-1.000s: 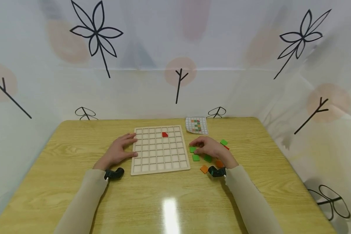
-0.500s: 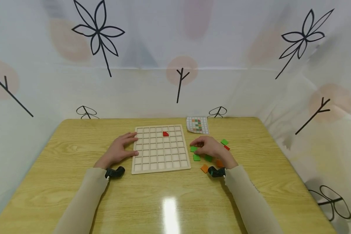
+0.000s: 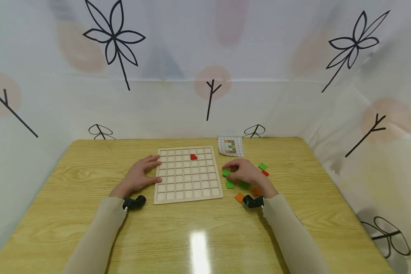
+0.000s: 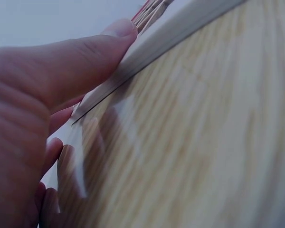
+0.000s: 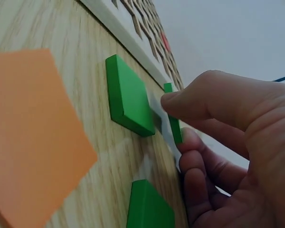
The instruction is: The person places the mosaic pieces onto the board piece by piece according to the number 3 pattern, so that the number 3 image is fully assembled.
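Observation:
A wooden grid board lies mid-table with one red quarter-round tile in a far cell. My left hand rests spread at the board's left edge; in the left wrist view its thumb lies on the rim. Right of the board, my right hand pinches a green square tile between thumb and fingers. The right wrist view has that tile raised and tilted on edge above the tabletop. Just below it lies another green tile, with a further green tile under the hand.
A printed pattern card lies behind the right hand. Around the right wrist are orange tiles, a red tile and a far green tile. Patterned cloth hangs behind the table.
The green tile under the right fingertips has come up slightly from the tabletop, pinched by the right hand. The left hand stays at the board's edge.

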Motion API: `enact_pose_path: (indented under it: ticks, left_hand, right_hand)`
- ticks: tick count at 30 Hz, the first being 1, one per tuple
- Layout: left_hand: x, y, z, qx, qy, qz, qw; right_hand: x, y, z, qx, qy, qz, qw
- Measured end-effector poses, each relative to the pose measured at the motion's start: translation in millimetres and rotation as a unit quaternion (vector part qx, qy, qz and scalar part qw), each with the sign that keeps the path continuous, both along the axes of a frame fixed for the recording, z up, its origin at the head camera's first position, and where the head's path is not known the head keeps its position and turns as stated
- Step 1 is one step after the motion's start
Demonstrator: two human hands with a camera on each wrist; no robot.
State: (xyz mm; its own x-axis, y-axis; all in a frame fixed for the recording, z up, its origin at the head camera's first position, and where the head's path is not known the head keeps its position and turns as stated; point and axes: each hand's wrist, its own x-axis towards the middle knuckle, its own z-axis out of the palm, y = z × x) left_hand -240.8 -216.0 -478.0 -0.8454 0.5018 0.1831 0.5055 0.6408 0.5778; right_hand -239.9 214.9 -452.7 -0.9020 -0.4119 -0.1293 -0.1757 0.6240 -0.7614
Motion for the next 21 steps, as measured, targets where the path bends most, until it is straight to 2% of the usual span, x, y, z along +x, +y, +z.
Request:
enact_pose_path:
  ticks: [10, 21]
  left_hand:
    - [0.7, -1.0, 0.8, 0.002, -0.003, 0.002, 1.0]
    - [1.3, 0.0, 0.4, 0.006, -0.007, 0.001, 1.0]
  right_hand:
    - [1.0, -5.5, 5.5, -0.008, 0.01, -0.011, 0.9999]
    - [-6.8, -27.4, 10.0, 0.025, 0.074, 0.028, 0.9966]
